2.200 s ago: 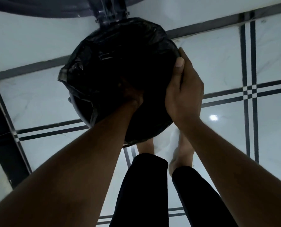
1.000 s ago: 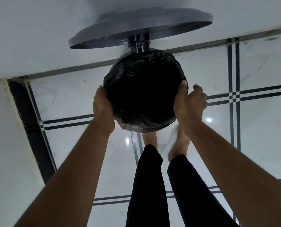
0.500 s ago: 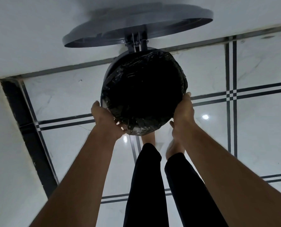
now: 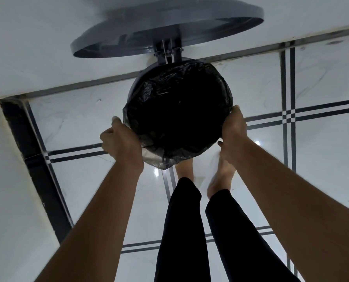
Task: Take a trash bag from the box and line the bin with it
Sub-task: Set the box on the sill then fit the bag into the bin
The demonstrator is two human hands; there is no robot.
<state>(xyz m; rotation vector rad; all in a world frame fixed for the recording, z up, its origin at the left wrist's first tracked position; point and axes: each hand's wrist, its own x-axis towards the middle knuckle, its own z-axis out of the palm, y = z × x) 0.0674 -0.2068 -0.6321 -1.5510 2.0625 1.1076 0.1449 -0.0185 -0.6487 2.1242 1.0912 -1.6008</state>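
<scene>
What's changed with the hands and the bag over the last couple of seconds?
The left hand came out of the trash bag and now grips its overhang at the bin's near-left rim. The right hand slid down the right rim and presses the plastic there. Unchanged: the bag covers the mouth, the lid stands open.

Black trash bag (image 4: 177, 117); grey lid (image 4: 167, 27); white marble floor (image 4: 322, 159), black-striped
</scene>
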